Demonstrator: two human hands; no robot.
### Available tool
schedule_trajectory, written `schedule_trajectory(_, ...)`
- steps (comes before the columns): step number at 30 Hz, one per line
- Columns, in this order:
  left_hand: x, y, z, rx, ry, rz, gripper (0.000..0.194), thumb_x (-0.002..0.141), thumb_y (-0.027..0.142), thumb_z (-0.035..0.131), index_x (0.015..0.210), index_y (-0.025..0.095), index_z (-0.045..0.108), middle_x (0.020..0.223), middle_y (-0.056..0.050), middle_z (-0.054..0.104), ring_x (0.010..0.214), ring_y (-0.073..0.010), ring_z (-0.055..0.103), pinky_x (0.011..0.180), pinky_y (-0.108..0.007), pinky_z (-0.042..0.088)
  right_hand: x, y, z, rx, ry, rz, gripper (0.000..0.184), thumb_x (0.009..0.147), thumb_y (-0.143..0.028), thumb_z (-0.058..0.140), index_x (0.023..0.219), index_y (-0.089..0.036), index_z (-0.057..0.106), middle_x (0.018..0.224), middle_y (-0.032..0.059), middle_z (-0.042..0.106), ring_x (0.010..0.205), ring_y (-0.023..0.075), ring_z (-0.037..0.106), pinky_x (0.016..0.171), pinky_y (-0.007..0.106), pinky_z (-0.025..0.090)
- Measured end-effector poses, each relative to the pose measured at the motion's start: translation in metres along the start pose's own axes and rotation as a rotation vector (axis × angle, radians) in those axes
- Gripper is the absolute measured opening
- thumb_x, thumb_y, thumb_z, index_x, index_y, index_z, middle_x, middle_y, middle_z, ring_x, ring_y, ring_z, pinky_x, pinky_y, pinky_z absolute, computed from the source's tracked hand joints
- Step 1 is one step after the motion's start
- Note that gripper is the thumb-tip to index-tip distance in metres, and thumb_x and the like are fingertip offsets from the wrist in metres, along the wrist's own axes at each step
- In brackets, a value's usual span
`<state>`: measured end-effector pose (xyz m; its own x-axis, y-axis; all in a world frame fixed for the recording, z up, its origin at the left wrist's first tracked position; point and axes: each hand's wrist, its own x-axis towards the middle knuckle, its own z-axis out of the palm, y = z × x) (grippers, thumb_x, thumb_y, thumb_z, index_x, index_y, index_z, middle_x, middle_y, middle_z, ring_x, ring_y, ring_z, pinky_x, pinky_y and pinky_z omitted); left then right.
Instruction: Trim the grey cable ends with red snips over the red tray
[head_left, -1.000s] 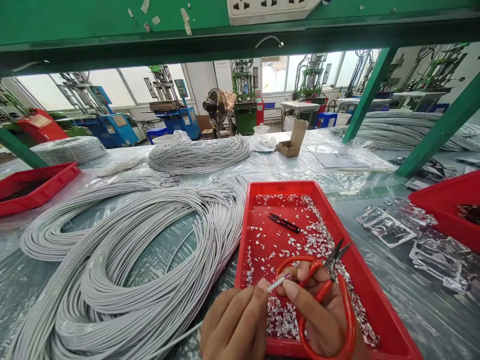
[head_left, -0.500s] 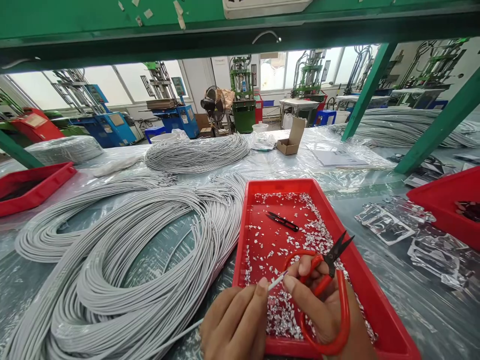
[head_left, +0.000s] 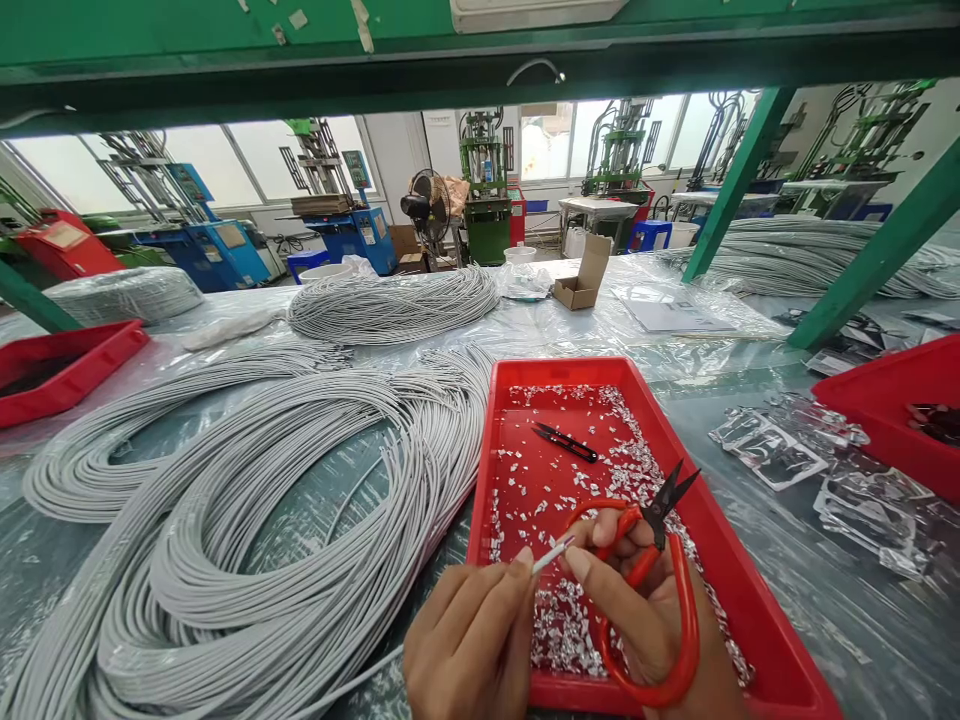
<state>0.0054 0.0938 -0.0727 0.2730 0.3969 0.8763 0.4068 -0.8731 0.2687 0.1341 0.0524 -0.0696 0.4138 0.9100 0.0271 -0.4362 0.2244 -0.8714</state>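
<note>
Between the thumb and fingers of my left hand (head_left: 472,635) is pinched a thin grey cable (head_left: 551,556), its cut end pointing right and its tail running off to the lower left. My right hand (head_left: 637,600) holds red-handled scissors (head_left: 684,640), their dark blades parted and pointing up and away. The right thumb and forefinger meet at the cable's tip, where a small reddish-purple bit shows. Both hands are over the near end of a red tray (head_left: 750,600) scattered with silvery foil scraps (head_left: 566,625). Black thread snips (head_left: 566,442) lie in the tray.
Big coils of grey cable (head_left: 247,570) cover the left of the table, with another coil (head_left: 397,305) behind. At right are clear plastic pieces (head_left: 780,450) and a second red tray (head_left: 900,410). A cardboard box (head_left: 581,280) stands further back. Green posts (head_left: 739,190) frame the bench.
Both hands stay close together at the cable tip, with only a slight shift. The scissors have tilted a little, their blades moving slightly left.
</note>
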Motion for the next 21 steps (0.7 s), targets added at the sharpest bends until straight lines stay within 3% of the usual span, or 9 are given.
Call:
schedule_trajectory(8, -0.004, 0.001, -0.003, -0.041, -0.081, -0.035, 0.027, 0.071, -0.010, 0.068, 0.089, 0.010, 0.066, 0.072, -0.005, 0.073, 0.064, -0.0128, 0.062, 0.063, -0.022, 0.053, 0.002, 0.001, -0.001, -0.066, -0.017, -0.012, 0.012, 0.080, -0.024, 0.071, 0.079, -0.027, 0.060, 0.079, -0.0088, 0.061, 0.071, 0.0040, 0.059, 0.073, 0.010, 0.049)
schedule_trajectory(21, -0.006, 0.018, -0.007, -0.324, -0.209, -0.691, 0.014, 0.084, 0.019, 0.065, 0.089, 0.026, 0.075, 0.079, 0.003, 0.076, 0.065, -0.0114, 0.066, 0.063, -0.018, 0.047, 0.004, 0.005, 0.000, -0.080, -0.079, -0.052, 0.012, 0.083, -0.023, 0.066, 0.081, -0.027, 0.056, 0.076, -0.0093, 0.061, 0.064, 0.0041, 0.057, 0.066, 0.010, 0.048)
